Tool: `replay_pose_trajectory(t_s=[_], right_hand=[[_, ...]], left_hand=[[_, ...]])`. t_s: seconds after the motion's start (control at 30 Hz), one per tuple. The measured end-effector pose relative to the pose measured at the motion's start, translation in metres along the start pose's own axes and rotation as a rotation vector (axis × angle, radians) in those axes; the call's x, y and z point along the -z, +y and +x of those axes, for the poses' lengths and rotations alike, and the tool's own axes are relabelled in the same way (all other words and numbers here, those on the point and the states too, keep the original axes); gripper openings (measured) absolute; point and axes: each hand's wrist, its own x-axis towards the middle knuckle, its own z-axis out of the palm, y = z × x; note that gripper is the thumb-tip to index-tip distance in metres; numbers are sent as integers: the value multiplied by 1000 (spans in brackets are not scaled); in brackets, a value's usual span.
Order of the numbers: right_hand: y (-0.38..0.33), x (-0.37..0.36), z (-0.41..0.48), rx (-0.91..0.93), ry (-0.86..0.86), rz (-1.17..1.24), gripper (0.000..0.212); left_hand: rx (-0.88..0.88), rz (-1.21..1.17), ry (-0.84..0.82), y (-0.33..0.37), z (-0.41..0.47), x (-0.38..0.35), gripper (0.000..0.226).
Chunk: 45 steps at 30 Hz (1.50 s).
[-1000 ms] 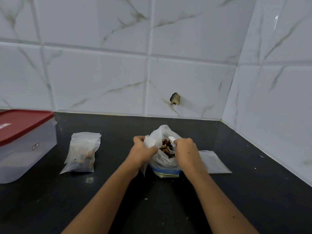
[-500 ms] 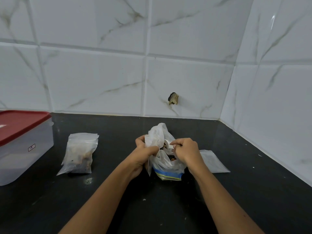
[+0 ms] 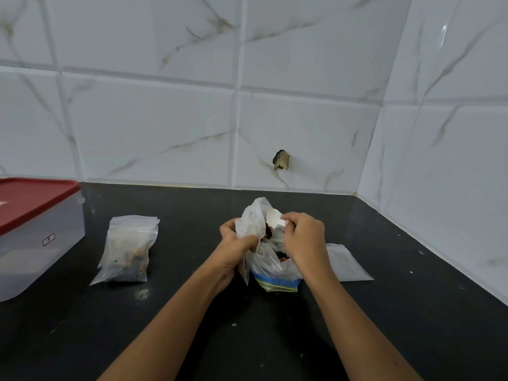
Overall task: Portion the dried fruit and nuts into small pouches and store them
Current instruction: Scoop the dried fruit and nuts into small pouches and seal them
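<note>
Filling the upper half of the frame, a white marble-veined tiled wall (image 3: pixel 165 119) meets a black countertop (image 3: pixel 384 312) that takes up the lower half. At the left edge a clear plastic container (image 3: pixel 41 251) sits on the counter with its red lid (image 3: pixel 30 199) on.

In the centre, a crumpled clear plastic bag (image 3: pixel 264 262) stands on the counter, with a blue and yellow-green band along its near lower edge. Both forearms reach up to it from the bottom of the frame. The left hand (image 3: pixel 236 248) clutches the plastic at the left of the bag's mouth with curled fingers. The right hand (image 3: pixel 302 237) pinches the rim at the right. Between the hands, dark dried fruit and nuts (image 3: pixel 268 233) show inside the bag.

A filled pouch (image 3: pixel 129 248) lies left of centre, between container and bag and apart from both. An empty pouch (image 3: pixel 346 262) lies flat just right of the right wrist. On the wall above the bag is a small dark chipped hole (image 3: pixel 281 160).
</note>
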Motion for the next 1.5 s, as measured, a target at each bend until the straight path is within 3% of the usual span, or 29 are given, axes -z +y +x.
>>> replay_pose_trajectory(t_s=[0.13,0.3,0.73,0.97,1.13,1.27,1.5], right_hand=[[0,-7,-3,-137,-142,-3,27],[1,-9,-3,-110,-222,-30,30],[0,-5,-6,-149,-167,162,30],[-8,-7,-11,-25,-290,-120,30],[0,-6,-6,-174,-285,123,31],[5,-5,-2,-335,-280,359,32],[-2,1,-6,-168,-232,210,32]], left_hand=[[8,-24,4,1,0,0,59],[0,-49,9,2,0,0,55],[-64,44,-14,-4,3,3,57],[-73,18,39,-9,8,4,64],[-72,-30,60,-7,6,5,51],[-86,-6,108,-6,6,0,57],[-86,-4,74,-5,6,2,61]])
